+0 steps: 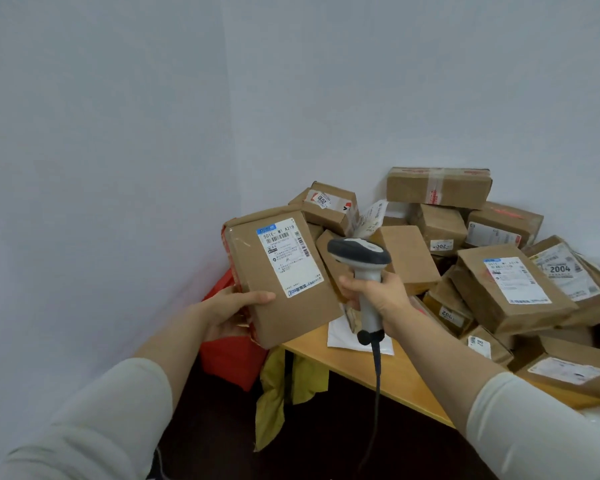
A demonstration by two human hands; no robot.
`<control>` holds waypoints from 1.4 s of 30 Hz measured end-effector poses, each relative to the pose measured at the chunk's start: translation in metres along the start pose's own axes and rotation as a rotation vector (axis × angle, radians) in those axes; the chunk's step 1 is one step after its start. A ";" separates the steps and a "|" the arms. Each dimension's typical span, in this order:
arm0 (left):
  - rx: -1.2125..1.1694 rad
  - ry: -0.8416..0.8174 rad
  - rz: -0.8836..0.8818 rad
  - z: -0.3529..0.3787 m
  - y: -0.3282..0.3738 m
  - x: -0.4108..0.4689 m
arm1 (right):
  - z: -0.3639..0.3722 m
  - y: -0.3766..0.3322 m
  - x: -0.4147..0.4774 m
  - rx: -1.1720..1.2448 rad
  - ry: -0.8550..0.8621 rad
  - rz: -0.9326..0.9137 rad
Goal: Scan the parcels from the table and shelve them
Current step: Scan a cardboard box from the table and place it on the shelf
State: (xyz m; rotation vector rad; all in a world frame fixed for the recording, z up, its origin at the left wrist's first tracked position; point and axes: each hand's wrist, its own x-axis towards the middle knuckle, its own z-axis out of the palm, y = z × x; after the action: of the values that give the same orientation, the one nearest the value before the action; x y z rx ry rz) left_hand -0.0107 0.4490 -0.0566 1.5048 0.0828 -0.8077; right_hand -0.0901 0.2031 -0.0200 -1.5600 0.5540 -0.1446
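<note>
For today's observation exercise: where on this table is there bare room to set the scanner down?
Only the bare strip of table along its near edge, bordered by the white packet and the parcel pile. Everything behind is crowded.

Brown parcels [506, 289], white labels [288, 258]; grey scanner [361, 254]; orange table [406, 382].

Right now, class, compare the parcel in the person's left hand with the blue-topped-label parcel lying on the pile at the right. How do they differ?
The held parcel is lifted off the table in the left hand; the pile parcel lies on other parcels. The held parcel's label reads 501E- M1 A218; the pile parcel's print is too blurred to read. Both are brown-wrapped with white, blue-topped labels.
</note>
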 end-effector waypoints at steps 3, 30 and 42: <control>-0.026 0.027 0.033 0.010 -0.016 -0.040 | -0.003 0.002 -0.014 0.032 -0.079 0.006; -0.436 0.806 0.119 0.067 -0.344 -0.562 | 0.114 0.089 -0.401 -0.151 -1.376 -0.071; -0.592 1.360 0.144 0.068 -0.475 -0.861 | 0.237 0.150 -0.728 -0.093 -1.700 -0.035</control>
State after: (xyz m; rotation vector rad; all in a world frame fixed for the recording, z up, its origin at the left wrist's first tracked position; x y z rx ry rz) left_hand -0.9246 0.8138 -0.0017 1.2075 1.0976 0.4570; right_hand -0.6623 0.7336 -0.0077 -1.2443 -0.8161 1.1083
